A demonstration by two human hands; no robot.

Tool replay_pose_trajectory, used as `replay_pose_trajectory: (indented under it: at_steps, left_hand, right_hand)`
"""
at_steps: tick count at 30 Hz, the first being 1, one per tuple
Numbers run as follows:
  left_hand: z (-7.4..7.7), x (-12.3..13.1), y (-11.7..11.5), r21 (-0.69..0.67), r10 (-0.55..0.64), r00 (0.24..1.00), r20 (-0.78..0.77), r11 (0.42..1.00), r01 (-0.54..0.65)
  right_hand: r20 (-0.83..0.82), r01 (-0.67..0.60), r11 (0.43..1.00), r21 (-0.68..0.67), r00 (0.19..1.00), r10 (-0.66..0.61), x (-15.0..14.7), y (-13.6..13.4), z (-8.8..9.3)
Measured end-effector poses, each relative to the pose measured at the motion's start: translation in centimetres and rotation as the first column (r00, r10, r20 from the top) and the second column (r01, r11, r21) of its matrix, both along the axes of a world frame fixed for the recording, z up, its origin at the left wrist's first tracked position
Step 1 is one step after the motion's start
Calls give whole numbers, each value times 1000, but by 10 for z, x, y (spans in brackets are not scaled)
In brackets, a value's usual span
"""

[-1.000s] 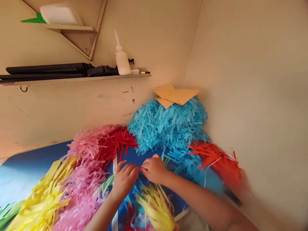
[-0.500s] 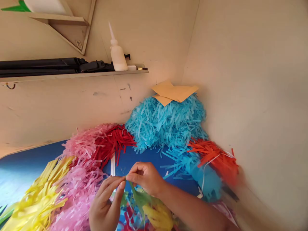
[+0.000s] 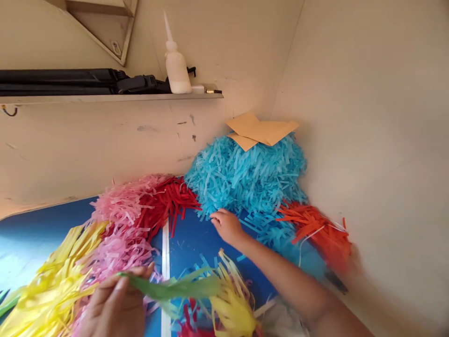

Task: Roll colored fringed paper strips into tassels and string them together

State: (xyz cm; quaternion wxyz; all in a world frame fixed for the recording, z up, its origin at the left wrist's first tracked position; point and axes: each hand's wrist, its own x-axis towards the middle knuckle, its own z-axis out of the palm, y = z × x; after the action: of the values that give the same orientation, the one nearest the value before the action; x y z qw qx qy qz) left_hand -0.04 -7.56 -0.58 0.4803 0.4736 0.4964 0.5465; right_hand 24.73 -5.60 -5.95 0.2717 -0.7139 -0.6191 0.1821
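Note:
At the lower left, my left hand [image 3: 115,302] pinches one end of a green tissue paper tassel [image 3: 171,288]. The tassel stretches rightward from the fingers, its far end blurred. Higher up, my right hand [image 3: 227,227] is closed, fingertips pressed together over the blue table, just below the fringe pile. What it pinches, if anything, is too small to make out. Below that arm lies a yellow tissue tassel [image 3: 231,306], near the green one's far end, with red strips [image 3: 191,318] beside it.
A big pile of light blue fringe [image 3: 245,173] stands in the corner with brown paper [image 3: 263,128] on top. Pink [image 3: 122,201], red [image 3: 168,201], yellow [image 3: 52,285] and orange [image 3: 319,229] fringes ring the blue table [image 3: 189,238]. A white bottle [image 3: 177,70] stands on the shelf [image 3: 105,98].
My hands were together at the middle over the tassel's end. The left has moved down and left with the green tassel; the right has moved up and away.

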Motion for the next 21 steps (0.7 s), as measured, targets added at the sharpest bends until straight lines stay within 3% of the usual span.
replay_pose_trajectory:
  at_steps: [2, 4, 10, 14, 17, 19, 21]
  left_hand:
    - [9, 2, 4, -153, -27, 967, 252, 986, 67]
    - [9, 9, 5, -211, -76, 949, 307, 966, 146]
    - [-20, 16, 2, -179, -268, 964, 6, 948, 264]
    - [-32, 13, 7, -110, -390, 895, -217, 921, 374]
    - [-34, 23, 6, -69, -417, 859, -297, 907, 416]
    - [-32, 34, 2, -9, -425, 837, -346, 893, 449]
    - [-29, 47, -5, 81, -411, 814, -411, 873, 482]
  right_hand:
    - [117, 29, 998, -51, 993, -23, 26, 19, -12]
    - [205, 48, 994, -96, 978, -28, 40, 33, -21]
    - [265, 69, 991, -119, 964, -36, 55, 30, -31]
    - [191, 81, 994, -72, 979, -66, 69, 2, -25]
    - [119, 74, 997, -36, 990, -70, 61, -27, -11]
    - [-2, 31, 999, 6, 1000, -31, 42, -49, 0]
    - [-302, -10, 997, 81, 953, 34, 17, -70, 10]
